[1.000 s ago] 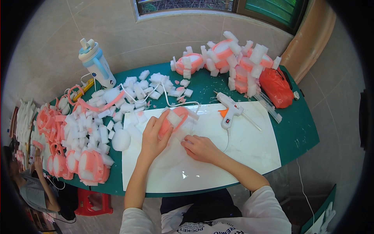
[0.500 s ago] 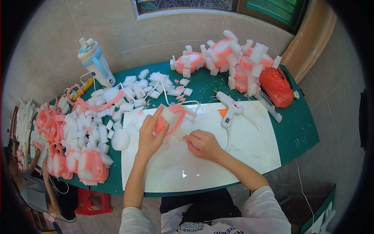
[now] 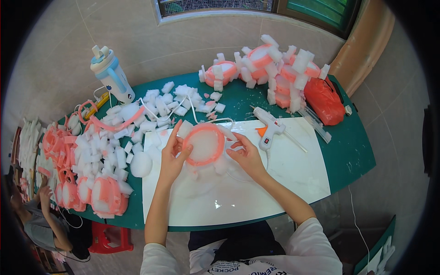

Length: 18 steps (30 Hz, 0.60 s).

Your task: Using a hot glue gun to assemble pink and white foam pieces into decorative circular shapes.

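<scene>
A round white foam disc (image 3: 204, 143) with a raised pink foam rim is held face up above the white board. My left hand (image 3: 173, 153) grips its left side, thumb on the rim and index finger stretched along the edge. At its right edge, my right hand (image 3: 246, 156) has its thumb and bent fingers closed in by a white foam block (image 3: 227, 133) on the rim. Another block (image 3: 185, 129) sticks out at the upper left, and a third (image 3: 221, 166) at the lower right. The fingertips' exact contact on the right is hard to make out.
A glue gun (image 3: 270, 129) lies on the white board (image 3: 284, 183). Loose foam blocks (image 3: 91, 151) and pink-rimmed pieces (image 3: 107, 197) crowd the left. Similar assemblies (image 3: 284, 75) and a red bag (image 3: 324, 101) stand back right. A bottle (image 3: 113, 75) stands back left. Another person (image 3: 43, 224) sits left.
The foam disc has turned from tilted to facing up, showing its full round face. My right hand has moved up and right, from below the piece to its right edge.
</scene>
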Available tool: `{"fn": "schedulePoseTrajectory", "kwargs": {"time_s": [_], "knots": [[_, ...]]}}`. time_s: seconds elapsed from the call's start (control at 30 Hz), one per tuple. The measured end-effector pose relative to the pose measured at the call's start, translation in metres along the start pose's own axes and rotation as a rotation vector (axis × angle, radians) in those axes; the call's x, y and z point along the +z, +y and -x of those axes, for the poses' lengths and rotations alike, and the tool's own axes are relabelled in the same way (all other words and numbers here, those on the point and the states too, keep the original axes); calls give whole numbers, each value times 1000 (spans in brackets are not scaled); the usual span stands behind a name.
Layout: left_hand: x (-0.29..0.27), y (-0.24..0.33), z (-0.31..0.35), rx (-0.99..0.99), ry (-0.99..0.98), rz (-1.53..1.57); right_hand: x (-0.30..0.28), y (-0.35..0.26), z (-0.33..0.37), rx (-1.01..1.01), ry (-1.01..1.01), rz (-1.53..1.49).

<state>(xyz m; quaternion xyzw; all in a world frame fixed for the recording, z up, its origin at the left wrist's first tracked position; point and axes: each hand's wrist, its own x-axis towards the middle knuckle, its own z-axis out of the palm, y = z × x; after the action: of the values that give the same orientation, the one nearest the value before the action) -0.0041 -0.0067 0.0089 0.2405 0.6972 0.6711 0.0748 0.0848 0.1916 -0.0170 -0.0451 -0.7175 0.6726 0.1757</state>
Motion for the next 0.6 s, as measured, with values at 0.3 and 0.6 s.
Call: {"fn": "schedulePoseTrajectory", "kwargs": {"time_s": [0.3, 0.6], "knots": [[0, -1, 0, -11, -112, 122, -1, 0, 2, 125, -124, -130], [6, 1, 3, 11, -110, 215, -11, -3, -6, 113, -165, -141]]}}
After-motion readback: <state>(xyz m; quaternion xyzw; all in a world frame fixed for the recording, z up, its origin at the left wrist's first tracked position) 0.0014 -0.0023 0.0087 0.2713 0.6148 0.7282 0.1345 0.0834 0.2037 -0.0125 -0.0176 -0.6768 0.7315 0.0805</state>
